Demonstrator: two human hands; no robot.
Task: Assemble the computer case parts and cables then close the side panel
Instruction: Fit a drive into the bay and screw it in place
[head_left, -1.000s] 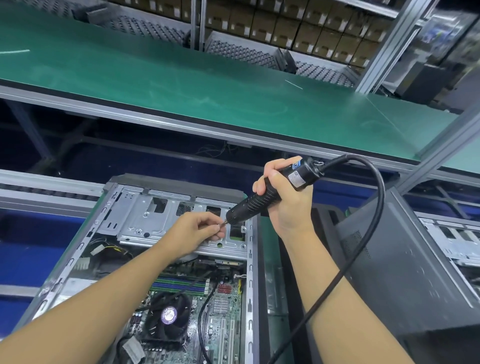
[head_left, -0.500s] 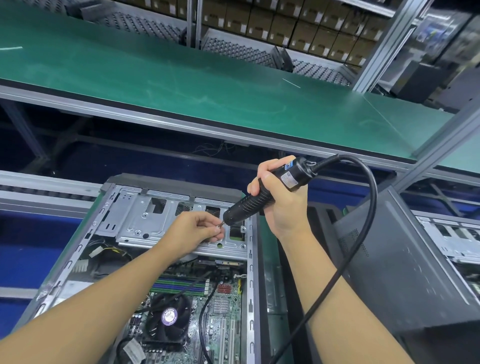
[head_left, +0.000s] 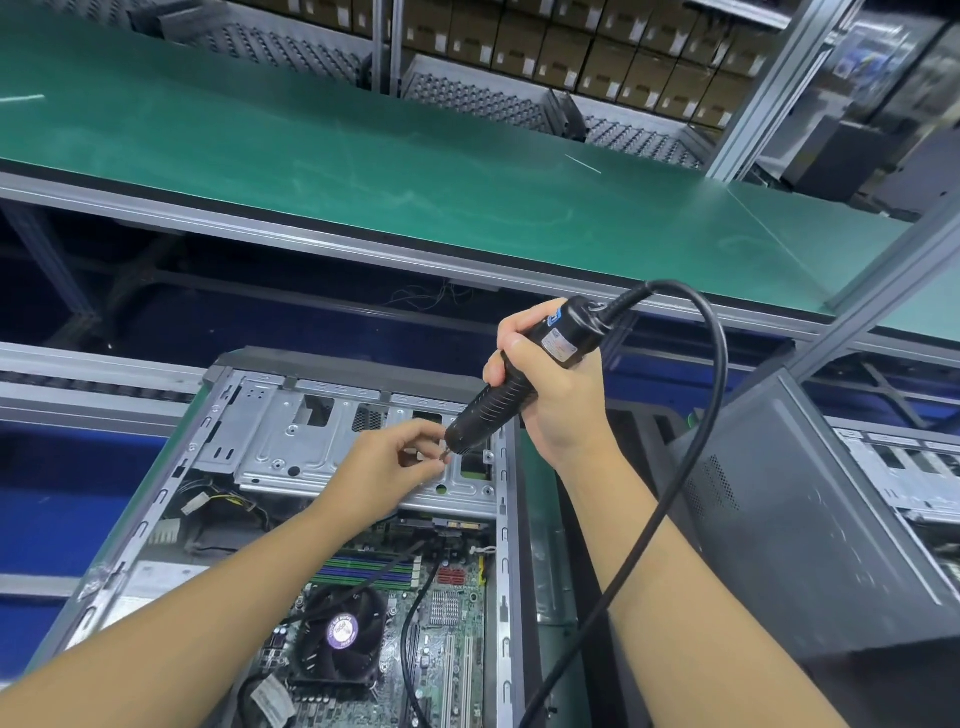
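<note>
**Asker:** Where is the computer case?

**Describer:** The computer case (head_left: 506, 571) lies on its side at lower centre with the side open. Its motherboard (head_left: 447, 649) and a round black cooler fan (head_left: 340, 634) face up. A silver drive cage (head_left: 291, 441) spans the far end.

**Asker:** What are the hands doing?

**Describer:** The right hand (head_left: 561, 405) is wrapped around a black electric screwdriver (head_left: 498, 400), which tilts down to the left over the cage. The left hand (head_left: 384, 473) has its thumb and fingertips pinched together around the bit (head_left: 445, 454), just above the cage's right end. Whether a screw sits between them is too small to tell.

**Asker:** Is the tool corded?

**Describer:** Yes. A thick black cord (head_left: 717, 374) arcs from its top, loops right, and drops past the right forearm.

**Asker:** What surrounds it?

**Describer:** A dark grey panel (head_left: 805, 519) stands just right of the case. A green shelf (head_left: 363, 171) runs across above it, with stacked cardboard boxes (head_left: 571, 47) behind.
</note>
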